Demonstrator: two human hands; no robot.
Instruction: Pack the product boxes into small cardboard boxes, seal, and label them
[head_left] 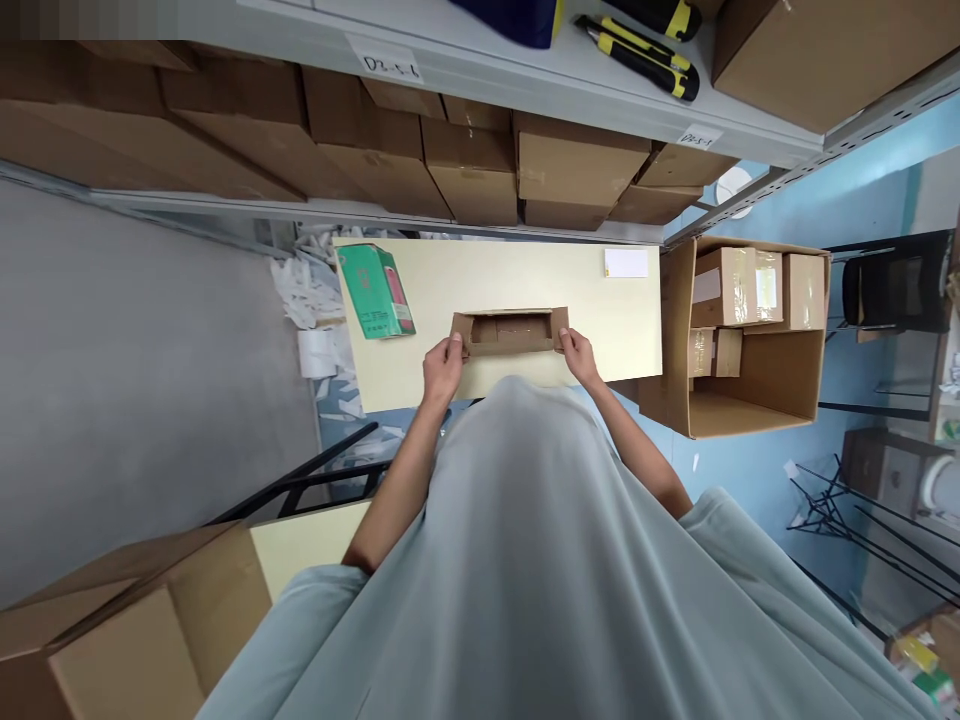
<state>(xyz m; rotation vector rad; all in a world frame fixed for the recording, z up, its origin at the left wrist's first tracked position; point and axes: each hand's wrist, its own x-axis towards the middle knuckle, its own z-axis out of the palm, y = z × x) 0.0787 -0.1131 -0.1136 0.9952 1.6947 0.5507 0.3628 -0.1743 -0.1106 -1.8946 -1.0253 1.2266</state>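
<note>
A small cardboard box (514, 347) with its top open sits near the front edge of the pale table (495, 270). Its inside looks bare brown. My left hand (443, 368) grips the left end flap, thumb on top. At the opposite end, my right hand (578, 356) pinches the right flap between thumb and fingers. To the left on the same table lies a green and red printed carton (371, 290). A white label or slip (625, 263) rests at the table's far right corner.
Right of the table stands a large open carton (750, 395) with several taped boxes inside. Overhead, a metal shelf (465, 80) holds brown boxes and yellow-black utility knives (645, 58). Paper scraps (307, 285) pile up at left. Another open carton (150, 640) is at lower left.
</note>
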